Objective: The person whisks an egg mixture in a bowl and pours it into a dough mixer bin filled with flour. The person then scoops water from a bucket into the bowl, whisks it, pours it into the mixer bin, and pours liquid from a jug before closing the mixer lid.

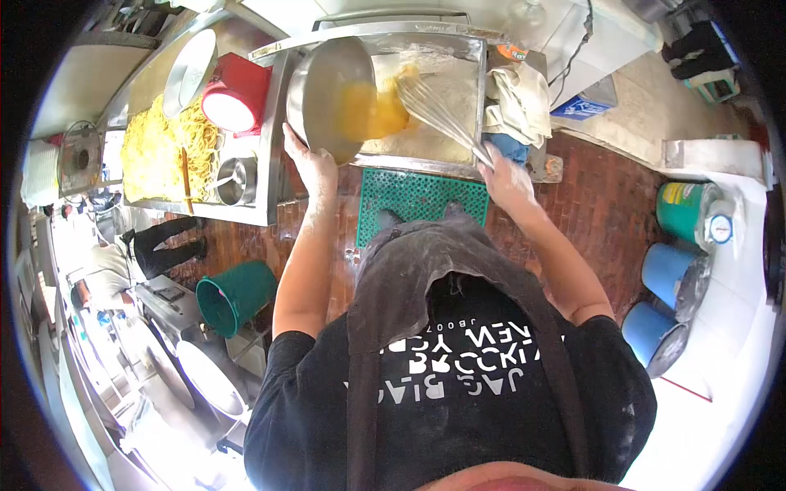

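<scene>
My left hand grips the lower rim of a large metal bowl, which is tipped steeply to the right. Yellow liquid, like beaten egg, runs from the bowl into a metal tray holding a layer of pale flour-like powder. In my right hand is the handle of a wire whisk. Its wires reach over the tray into the yellow stream, and yellow clings to their ends. Both hands look dusted with white powder.
Left of the bowl stand a red container, noodles and a small pot. Cloths lie right of the tray. Below are a green mat and a green bin. Another person is at far left.
</scene>
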A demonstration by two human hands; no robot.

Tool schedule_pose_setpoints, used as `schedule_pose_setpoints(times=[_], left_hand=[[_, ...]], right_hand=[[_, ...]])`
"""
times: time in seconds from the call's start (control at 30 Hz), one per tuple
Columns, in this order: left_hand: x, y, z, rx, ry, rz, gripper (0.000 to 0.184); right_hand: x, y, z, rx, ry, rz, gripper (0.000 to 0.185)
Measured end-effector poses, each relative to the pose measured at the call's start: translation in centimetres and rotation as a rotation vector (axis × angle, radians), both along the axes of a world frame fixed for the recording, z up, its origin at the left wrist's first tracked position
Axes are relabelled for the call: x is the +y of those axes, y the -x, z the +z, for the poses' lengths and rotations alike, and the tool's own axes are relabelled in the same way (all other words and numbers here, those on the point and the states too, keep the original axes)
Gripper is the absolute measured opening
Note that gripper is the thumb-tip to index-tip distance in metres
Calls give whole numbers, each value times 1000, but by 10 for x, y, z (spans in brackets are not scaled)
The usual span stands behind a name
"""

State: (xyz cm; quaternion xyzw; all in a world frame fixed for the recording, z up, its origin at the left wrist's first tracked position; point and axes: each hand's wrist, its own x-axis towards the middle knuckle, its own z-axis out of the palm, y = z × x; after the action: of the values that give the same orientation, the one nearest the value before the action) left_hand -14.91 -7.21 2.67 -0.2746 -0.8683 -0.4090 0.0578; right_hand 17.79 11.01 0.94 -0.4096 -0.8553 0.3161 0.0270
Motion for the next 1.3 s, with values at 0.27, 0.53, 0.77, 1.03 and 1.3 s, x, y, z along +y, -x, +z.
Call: schedule_pose_setpoints(times=[0.27, 0.53, 0.77, 1.03, 1.3], left_hand=[[-9, -5, 17, 219, 7, -194, 80], [-29, -5, 5, 131, -83, -44, 82], [-88, -1, -38, -619, -425, 379, 79], [-344, 6, -52, -965, -1115, 533, 74], [-675, -1, -119, -603, -1484, 1015, 53]], right_hand=[[-42, -42, -42, 10, 26, -74, 52], [-56, -12, -42, -101, 68, -51, 53], [-39, 19, -24, 95, -82, 53, 53], [-241, 200, 71, -9, -18, 716, 49], [-613, 392, 19, 116, 63, 1548, 50]])
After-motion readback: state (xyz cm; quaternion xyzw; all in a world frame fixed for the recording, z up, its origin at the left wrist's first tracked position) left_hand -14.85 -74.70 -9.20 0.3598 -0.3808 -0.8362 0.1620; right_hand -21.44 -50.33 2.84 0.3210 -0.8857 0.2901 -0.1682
